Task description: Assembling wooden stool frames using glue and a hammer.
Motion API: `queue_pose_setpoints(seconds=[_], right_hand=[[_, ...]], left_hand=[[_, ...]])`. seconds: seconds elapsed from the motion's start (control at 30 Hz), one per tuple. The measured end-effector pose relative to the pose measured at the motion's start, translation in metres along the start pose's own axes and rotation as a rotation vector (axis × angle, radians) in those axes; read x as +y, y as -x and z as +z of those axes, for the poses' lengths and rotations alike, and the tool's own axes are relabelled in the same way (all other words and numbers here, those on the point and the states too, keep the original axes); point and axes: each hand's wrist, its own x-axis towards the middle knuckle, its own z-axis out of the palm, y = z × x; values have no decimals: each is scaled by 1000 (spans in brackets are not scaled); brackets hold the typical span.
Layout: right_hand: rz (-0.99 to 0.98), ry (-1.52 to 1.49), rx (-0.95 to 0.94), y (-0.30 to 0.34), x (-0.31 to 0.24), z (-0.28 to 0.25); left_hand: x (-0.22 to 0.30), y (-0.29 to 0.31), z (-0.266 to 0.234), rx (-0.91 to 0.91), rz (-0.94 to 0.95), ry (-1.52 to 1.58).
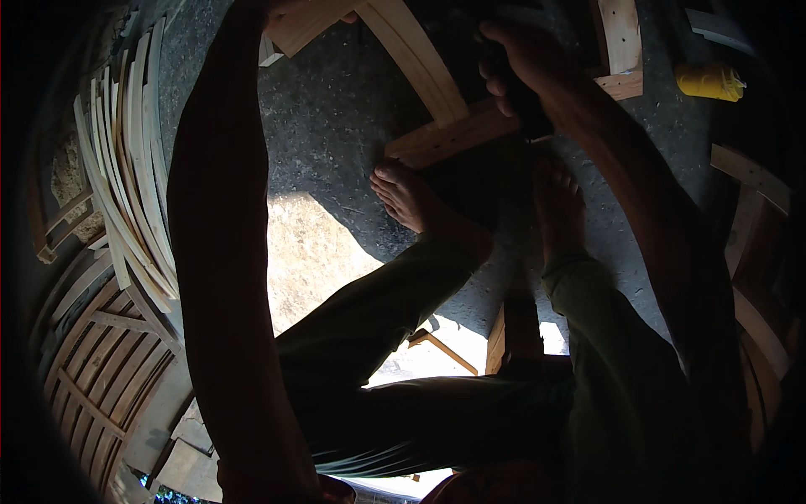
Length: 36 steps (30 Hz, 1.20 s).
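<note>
At the top edge my left hand (284,7) is closed around the end of a pale wooden board (309,23); the frame cuts off most of the hand. A longer wooden slat (416,63) runs from beside that board down to a wooden crosspiece (453,137) near my feet. My right hand (527,67) is wrapped around the black handle of a tool (525,107), to the right of the slat. The tool's far end is lost in shadow, so its kind does not show.
My bare feet (405,195) rest on the dark floor behind the crosspiece. Another wooden corner piece (621,42) and a yellow container (709,82) lie at the upper right. Long thin strips (126,168) and slatted wooden panels (105,378) are stacked on the left. More wooden pieces (751,181) stand at right.
</note>
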Motion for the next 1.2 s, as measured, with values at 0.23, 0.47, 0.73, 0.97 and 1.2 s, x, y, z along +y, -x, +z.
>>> queue_pose_setpoints(seconds=[0.23, 0.47, 0.73, 0.97, 1.2], right_hand=[[4, 5, -4, 1, -2, 7], [-42, 17, 30, 3, 4, 8], [-49, -200, 78, 10, 6, 2], [-151, -43, 130, 55, -4, -18], [-425, 172, 181, 139, -23, -53]], left_hand=[[3, 5, 3, -6, -9, 21], [11, 14, 2, -1, -24, -21], [-2, 3, 3, 57, 24, -104], [20, 44, 23, 196, 127, -384], [51, 105, 58, 307, 152, -170]])
